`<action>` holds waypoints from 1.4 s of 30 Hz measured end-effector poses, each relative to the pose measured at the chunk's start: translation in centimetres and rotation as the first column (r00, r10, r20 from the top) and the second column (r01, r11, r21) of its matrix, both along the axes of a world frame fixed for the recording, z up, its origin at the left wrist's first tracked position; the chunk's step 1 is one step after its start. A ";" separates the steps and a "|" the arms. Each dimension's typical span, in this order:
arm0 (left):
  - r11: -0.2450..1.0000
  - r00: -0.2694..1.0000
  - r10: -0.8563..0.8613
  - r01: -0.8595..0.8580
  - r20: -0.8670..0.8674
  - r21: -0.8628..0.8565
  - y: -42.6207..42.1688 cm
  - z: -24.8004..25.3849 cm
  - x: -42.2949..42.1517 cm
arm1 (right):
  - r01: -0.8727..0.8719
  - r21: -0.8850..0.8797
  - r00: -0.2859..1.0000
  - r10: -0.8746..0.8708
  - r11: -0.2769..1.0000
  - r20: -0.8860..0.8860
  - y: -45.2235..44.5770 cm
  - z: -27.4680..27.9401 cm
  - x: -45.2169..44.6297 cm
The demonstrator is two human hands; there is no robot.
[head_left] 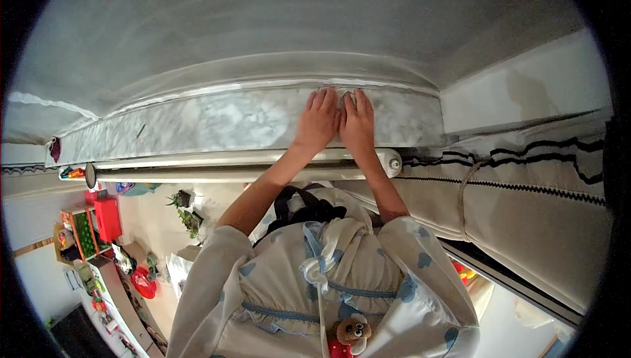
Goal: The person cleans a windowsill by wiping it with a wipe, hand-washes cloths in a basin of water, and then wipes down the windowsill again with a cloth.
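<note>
Side by side, my two hands rest on a grey-and-white marble ledge (230, 118), near its far edge. The fingers of my left hand (318, 121) point away from me, stretched out and slightly apart. Close beside it lies my right hand (357, 122), its fingers also extended, with a small gap between them. The thumbs are close together. A small dark patch shows between the right fingers; whether it is shadow or an object is unclear. No held object can be made out in either hand.
Along the ledge's near side runs a white radiator (263, 166). A tied beige curtain (526, 207) hangs at right. A dark red item (54, 149) sits at the ledge's left end. Potted plants (190, 222), a red box (108, 218) and a red bag (143, 282) are lower left.
</note>
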State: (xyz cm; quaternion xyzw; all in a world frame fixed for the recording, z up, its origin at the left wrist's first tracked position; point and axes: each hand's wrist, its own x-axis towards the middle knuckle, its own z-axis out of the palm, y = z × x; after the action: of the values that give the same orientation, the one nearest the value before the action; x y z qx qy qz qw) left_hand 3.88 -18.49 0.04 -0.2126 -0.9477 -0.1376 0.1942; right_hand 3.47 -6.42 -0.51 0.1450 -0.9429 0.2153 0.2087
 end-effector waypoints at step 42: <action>0.969 0.987 0.118 -0.138 0.108 0.207 -5.7 1.0 1.2 | -0.136 0.231 0.990 0.122 0.963 0.073 -5.8 2.2 0.2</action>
State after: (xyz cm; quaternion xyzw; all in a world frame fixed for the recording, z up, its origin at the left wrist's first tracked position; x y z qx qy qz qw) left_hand 5.05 -24.21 1.04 -0.1222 -0.9474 -0.2356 0.1792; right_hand 3.66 -12.20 1.71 0.2234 -0.9560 0.1192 0.1481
